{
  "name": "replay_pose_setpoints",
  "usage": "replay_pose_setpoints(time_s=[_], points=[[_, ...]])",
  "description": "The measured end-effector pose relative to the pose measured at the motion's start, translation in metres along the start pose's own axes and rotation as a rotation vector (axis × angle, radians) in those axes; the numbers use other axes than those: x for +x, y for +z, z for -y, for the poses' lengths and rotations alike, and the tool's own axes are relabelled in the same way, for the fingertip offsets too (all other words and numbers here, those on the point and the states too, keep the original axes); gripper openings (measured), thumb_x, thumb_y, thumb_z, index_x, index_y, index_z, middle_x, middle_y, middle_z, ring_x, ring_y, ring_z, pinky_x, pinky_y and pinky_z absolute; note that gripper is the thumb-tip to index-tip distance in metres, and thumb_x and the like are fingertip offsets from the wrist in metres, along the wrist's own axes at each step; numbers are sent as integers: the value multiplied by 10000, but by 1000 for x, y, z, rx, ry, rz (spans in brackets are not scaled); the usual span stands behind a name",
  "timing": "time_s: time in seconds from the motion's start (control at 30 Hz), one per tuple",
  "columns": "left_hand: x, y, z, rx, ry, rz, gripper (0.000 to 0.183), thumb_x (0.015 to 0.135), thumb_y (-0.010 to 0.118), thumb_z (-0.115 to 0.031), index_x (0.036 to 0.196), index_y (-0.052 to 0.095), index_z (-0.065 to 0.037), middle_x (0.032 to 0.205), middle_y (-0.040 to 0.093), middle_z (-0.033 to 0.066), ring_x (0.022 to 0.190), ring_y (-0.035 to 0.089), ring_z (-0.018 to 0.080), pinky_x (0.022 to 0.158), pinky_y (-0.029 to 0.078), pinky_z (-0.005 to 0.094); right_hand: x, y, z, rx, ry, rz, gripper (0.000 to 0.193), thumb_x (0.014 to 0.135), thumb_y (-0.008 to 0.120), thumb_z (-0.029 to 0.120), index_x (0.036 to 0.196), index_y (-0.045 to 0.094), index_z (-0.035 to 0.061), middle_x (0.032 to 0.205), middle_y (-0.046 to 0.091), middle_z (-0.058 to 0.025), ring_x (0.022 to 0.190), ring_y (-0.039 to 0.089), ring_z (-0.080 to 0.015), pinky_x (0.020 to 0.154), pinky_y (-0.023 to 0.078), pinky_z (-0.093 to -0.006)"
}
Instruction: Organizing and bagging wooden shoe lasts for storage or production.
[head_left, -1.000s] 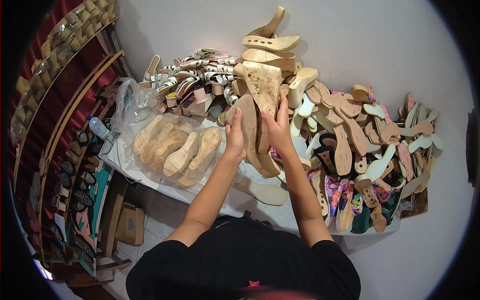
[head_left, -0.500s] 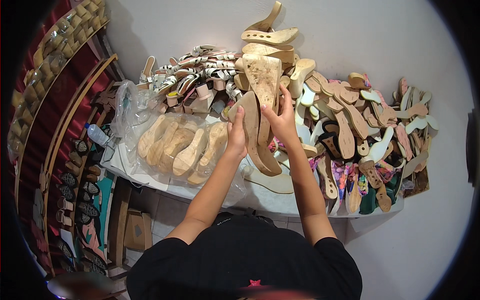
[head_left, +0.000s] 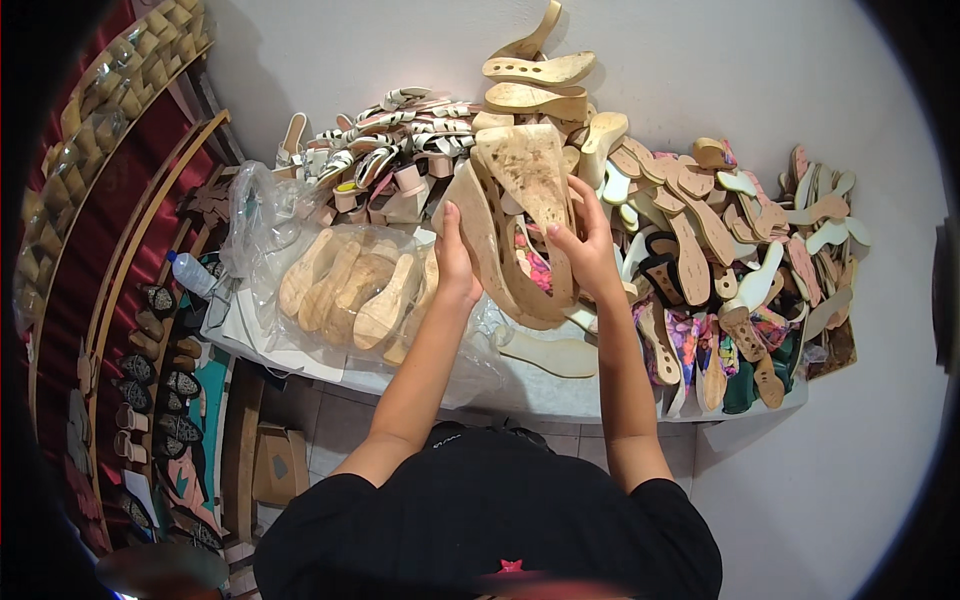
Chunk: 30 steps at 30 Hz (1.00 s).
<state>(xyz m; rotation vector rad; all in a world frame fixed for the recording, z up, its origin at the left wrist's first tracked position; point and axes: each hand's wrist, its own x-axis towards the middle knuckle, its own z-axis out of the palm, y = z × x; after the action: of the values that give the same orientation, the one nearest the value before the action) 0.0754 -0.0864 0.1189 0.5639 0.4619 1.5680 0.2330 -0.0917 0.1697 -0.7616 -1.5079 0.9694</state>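
Over the heaped table I hold up two wooden wedge shoe soles side by side. My left hand (head_left: 457,262) is closed on the outer edge of the left wedge sole (head_left: 466,218), its thumb upright along the side. My right hand (head_left: 591,250) grips the right wedge sole (head_left: 522,162), thumb on the near face and fingers round its far side. That sole's broad face has dark stains. Through the gap between the soles shows a pink floral piece (head_left: 537,268). The lower ends of the soles overlap, and I cannot tell whether they touch.
A clear plastic bag (head_left: 254,215) of wooden soles lies left. Behind it are white strappy sandals (head_left: 412,125). Soles and floral pieces pile up on the right (head_left: 690,225). A pale flat sole (head_left: 545,352) rests near the front edge. Shoe racks (head_left: 165,330) and a water bottle (head_left: 192,270) stand left.
The two wedge soles have been spread apart, opening a gap between them. My left hand has moved a little left and my right hand slightly right.
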Motion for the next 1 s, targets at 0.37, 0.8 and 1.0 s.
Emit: replay_pose_setpoints(time_s=[0.37, 0.8, 1.0], points=[[2, -5, 14, -70, -111, 79, 660, 880, 301, -553, 1281, 344, -31, 1221, 468, 165, 1082, 502, 274, 919, 418, 397, 0, -5, -16, 102, 140, 330, 642, 821, 567, 263, 1305, 235, 3, 1245, 385, -126, 1156, 369, -188, 977, 288, -301], [6, -22, 74, 605, -3, -208, 521, 852, 474, -487, 1054, 423, -9, 1107, 453, 159, 1048, 449, 231, 867, 391, 371, -44, -65, -98, 799, 633, 391, 712, 646, 673, 235, 1241, 385, -31, 1173, 511, -139, 1060, 516, -224, 905, 414, -322], [5, -44, 87, 1342, -129, -36, 641, 807, 450, -570, 1098, 460, 2, 1157, 402, 224, 1083, 338, 365, 938, 258, 461, -64, -91, -124, 701, 773, 416, 791, 585, 736, 319, 1221, 413, -22, 1156, 523, -138, 1027, 531, -245, 884, 432, -346]])
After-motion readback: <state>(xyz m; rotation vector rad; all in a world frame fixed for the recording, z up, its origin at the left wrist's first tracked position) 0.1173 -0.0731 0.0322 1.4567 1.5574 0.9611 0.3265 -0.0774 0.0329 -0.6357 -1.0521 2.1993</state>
